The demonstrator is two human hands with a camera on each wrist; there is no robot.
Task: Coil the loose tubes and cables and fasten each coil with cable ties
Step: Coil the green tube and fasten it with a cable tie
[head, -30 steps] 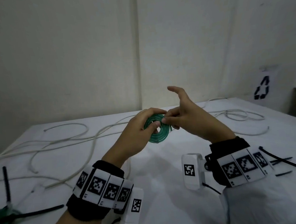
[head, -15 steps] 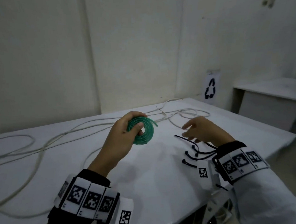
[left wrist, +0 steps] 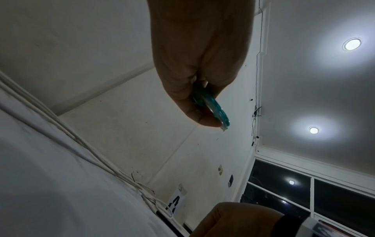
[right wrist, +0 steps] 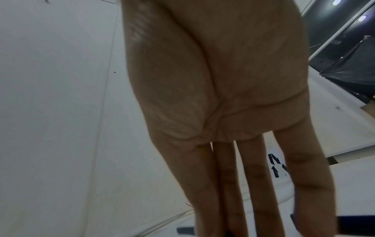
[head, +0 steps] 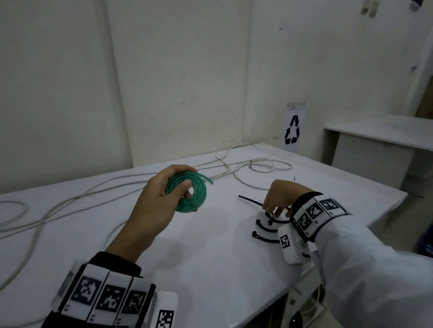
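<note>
Table: a white table (head: 216,253) fills the corner of the room, its far edge against two pale walls.
Left hand: the left hand (head: 159,201) is raised above the table, thumb and curled fingers pinching a green coil (head: 190,191); one loose end of the tube springs out to the right.
Coil, wrist view: from the left wrist the coil (left wrist: 213,104) shows edge-on between thumb and fingers.
Right hand: the right hand (head: 282,197) reaches down onto the black ties (head: 266,227) near the table's right edge; its fingers (right wrist: 257,184) hang long and nearly straight, tips on or just above the ties. Whether they grip one cannot be told.
Ties: several lie curved side by side by the right wrist, one stretched out toward the table's middle.
Cables: white cables (head: 59,208) trail loose across the far half of the table, looping near the corner.
Room: a recycling sign (head: 293,130) is stuck to the right wall; a white bench (head: 387,136) stands beyond it; round ceiling lights (left wrist: 352,44) glow overhead.
</note>
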